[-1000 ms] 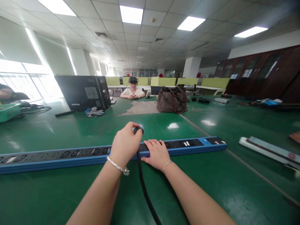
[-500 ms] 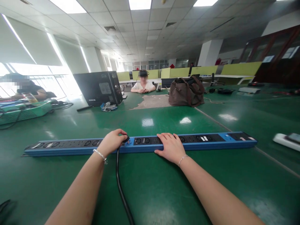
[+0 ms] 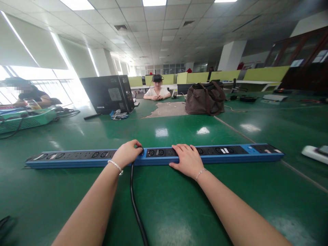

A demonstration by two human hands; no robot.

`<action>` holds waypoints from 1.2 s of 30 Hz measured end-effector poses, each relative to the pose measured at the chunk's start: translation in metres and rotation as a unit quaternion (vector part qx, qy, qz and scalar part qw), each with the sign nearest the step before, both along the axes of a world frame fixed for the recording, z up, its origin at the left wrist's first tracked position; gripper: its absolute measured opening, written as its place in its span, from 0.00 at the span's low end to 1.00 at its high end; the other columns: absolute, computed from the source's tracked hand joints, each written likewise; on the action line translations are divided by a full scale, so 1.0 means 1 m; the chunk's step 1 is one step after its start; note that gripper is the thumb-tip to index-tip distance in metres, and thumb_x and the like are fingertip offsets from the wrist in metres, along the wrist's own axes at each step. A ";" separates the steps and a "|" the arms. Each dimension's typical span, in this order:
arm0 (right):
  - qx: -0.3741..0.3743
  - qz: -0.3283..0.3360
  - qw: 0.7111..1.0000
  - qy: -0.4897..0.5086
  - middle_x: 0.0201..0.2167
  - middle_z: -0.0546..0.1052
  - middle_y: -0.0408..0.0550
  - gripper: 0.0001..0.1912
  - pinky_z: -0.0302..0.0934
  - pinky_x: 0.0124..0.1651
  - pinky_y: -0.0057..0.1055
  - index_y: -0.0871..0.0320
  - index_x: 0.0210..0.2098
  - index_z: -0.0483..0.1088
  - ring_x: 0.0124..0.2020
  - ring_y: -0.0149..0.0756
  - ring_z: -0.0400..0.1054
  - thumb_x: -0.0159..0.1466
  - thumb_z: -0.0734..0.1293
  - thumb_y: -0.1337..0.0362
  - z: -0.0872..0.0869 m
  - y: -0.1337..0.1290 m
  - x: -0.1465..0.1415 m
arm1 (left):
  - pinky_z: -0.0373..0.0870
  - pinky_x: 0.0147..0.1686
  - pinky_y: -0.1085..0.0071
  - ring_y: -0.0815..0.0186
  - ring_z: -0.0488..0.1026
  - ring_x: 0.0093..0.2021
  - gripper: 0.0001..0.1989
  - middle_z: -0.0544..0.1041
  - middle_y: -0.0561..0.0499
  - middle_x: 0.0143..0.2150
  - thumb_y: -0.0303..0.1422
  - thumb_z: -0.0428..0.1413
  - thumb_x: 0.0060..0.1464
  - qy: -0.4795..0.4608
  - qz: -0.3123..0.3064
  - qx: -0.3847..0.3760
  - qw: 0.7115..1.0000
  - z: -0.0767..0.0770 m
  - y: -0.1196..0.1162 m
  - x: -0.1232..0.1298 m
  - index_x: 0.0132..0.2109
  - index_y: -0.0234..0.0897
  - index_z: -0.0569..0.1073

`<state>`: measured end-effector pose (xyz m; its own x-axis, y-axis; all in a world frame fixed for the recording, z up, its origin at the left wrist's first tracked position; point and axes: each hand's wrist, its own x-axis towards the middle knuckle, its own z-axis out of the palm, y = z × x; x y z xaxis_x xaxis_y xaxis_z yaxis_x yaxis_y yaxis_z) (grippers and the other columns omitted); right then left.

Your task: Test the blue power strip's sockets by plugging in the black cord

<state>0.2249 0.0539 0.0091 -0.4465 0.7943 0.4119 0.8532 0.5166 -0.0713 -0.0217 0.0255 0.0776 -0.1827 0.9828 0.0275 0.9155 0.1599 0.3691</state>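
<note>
A long blue power strip with a black socket face lies crosswise on the green table. My left hand is closed over its middle, fingers and thumb pinching a black plug at the strip's top. A thick black cord runs from under that hand towards me. Whether the plug sits in a socket is hidden by my fingers. Right of it, my right hand grips across the strip, fingers over the top to the far edge and thumb along the near side.
Beyond the strip stand a black computer case, grey-blue gloves and a brown bag. A green basket is at the left, a white power strip at the right. A person sits opposite, another at far left.
My left hand has shifted slightly to the right with the plug and cord. The right hand keeps its hold on the strip. The view has tilted a little.
</note>
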 end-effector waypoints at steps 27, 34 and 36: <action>0.003 0.001 1.000 0.001 0.54 0.68 0.51 0.33 0.42 0.59 0.46 0.54 0.56 0.61 0.55 0.44 0.58 0.54 0.65 0.47 -0.001 0.000 0.000 | 0.66 0.35 0.67 0.58 0.75 0.37 0.16 0.78 0.45 0.37 0.41 0.44 0.53 0.095 0.018 -0.009 0.995 -0.009 -0.011 0.015 0.45 0.42 0.68; -0.003 -0.002 1.000 -0.002 0.55 0.68 0.51 0.34 0.42 0.59 0.46 0.55 0.56 0.62 0.55 0.45 0.58 0.54 0.66 0.48 0.000 0.000 -0.001 | 0.66 0.35 0.71 0.61 0.74 0.37 0.12 0.78 0.47 0.36 0.37 0.48 0.49 0.086 -0.023 -0.034 0.995 -0.001 0.004 0.008 0.40 0.40 0.70; -0.005 -0.003 1.000 -0.003 0.55 0.68 0.51 0.34 0.42 0.59 0.46 0.55 0.56 0.61 0.56 0.45 0.58 0.54 0.66 0.48 0.000 0.000 -0.001 | 0.66 0.35 0.71 0.61 0.74 0.37 0.11 0.78 0.47 0.36 0.37 0.49 0.47 0.088 -0.026 -0.040 0.995 0.001 0.007 0.008 0.38 0.40 0.70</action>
